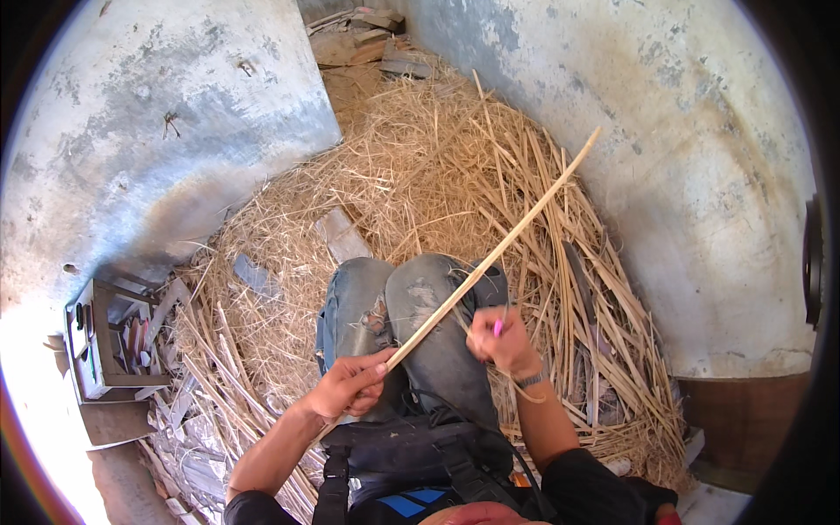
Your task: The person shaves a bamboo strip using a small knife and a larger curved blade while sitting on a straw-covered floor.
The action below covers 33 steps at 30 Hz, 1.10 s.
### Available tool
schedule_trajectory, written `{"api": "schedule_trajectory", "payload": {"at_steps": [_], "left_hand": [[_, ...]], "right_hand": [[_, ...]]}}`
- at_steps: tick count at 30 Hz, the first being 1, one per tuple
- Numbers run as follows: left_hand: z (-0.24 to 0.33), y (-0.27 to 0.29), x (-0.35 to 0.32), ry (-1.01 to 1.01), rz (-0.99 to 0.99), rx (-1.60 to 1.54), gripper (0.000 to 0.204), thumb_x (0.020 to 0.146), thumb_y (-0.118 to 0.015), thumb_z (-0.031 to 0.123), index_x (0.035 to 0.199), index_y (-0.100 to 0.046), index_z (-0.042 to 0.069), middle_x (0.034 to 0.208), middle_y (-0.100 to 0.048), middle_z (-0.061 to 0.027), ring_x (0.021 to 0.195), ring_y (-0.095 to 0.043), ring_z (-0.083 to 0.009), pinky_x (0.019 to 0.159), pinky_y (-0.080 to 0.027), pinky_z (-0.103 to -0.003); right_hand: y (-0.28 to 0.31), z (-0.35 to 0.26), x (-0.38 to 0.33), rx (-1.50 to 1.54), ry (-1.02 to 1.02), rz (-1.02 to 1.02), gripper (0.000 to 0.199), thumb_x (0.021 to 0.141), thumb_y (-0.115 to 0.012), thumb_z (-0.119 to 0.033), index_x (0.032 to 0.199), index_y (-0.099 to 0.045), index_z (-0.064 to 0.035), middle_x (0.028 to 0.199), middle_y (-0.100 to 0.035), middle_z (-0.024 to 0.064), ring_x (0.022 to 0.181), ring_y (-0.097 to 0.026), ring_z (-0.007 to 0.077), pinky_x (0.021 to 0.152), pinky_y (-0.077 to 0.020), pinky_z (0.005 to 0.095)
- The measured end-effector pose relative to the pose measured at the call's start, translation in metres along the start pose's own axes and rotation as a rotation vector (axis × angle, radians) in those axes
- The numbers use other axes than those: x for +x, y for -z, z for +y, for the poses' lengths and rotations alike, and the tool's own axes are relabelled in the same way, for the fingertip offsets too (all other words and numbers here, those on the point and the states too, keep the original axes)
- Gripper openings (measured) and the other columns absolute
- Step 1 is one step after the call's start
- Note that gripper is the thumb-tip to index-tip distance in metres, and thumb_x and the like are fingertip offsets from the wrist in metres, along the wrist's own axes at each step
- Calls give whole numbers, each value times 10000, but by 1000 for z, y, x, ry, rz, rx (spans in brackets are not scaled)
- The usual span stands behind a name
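A long pale bamboo strip (492,260) slants across my lap, its far end raised up and to the right. My left hand (350,385) is closed round its near part, thumb along the top. To the right of the strip, my right hand (505,339) is closed on a small pink-handled knife (499,327); a thin grey part like a blade points away from me, mostly blurred. Thin curled shavings (530,398) hang by my right wrist, and another curls near the strip above my knee. The knife appears apart from the strip.
Shavings (394,166) cover the floor in front of my knees (420,297). Many bamboo strips (560,350) lie heaped along the right wall (691,175). At left stands a small wooden frame box (118,381) with things inside. Boards and rubble (372,39) lie at the back.
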<state>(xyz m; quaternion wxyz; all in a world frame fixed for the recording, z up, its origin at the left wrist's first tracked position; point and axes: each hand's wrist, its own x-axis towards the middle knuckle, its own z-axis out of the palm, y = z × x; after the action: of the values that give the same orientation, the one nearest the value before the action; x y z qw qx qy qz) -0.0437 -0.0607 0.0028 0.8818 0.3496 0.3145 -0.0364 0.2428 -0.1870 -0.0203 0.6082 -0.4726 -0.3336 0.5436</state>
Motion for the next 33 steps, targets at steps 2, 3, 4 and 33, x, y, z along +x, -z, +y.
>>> {"api": "schedule_trajectory", "payload": {"at_steps": [2,3,4,33], "left_hand": [[-1,3,1,-12,-19,-31,490,1099,-484,218,1569,-389,119,652,-308,60,482,-275,-46,426,-214,-237],[0,3,0,-1,-8,7,489,1100,-481,220,1570,-389,125,653,-303,62,484,-274,-46,427,-213,-235],[1,3,1,3,1,54,487,1101,-478,222,1571,-388,131,655,-298,63,486,-272,-45,428,-211,-233],[-4,10,-36,-394,389,960,359,991,-635,98,1331,-634,-17,604,-389,0,592,-401,-34,520,-366,-255]], "right_hand": [[-1,5,-16,257,-2,-184,201,891,-631,-31,703,-557,-36,616,-527,13,486,-453,91,453,-337,263],[7,5,-21,249,45,-231,304,902,-686,-203,695,-517,-57,533,-443,-3,412,-379,86,363,-295,282],[16,8,-22,248,48,-225,304,902,-686,-203,695,-517,-57,533,-443,-3,412,-379,86,363,-295,282],[160,-48,96,-1074,596,1009,420,1071,-484,-316,842,-617,10,563,-478,120,497,-447,227,502,-338,408]]}}
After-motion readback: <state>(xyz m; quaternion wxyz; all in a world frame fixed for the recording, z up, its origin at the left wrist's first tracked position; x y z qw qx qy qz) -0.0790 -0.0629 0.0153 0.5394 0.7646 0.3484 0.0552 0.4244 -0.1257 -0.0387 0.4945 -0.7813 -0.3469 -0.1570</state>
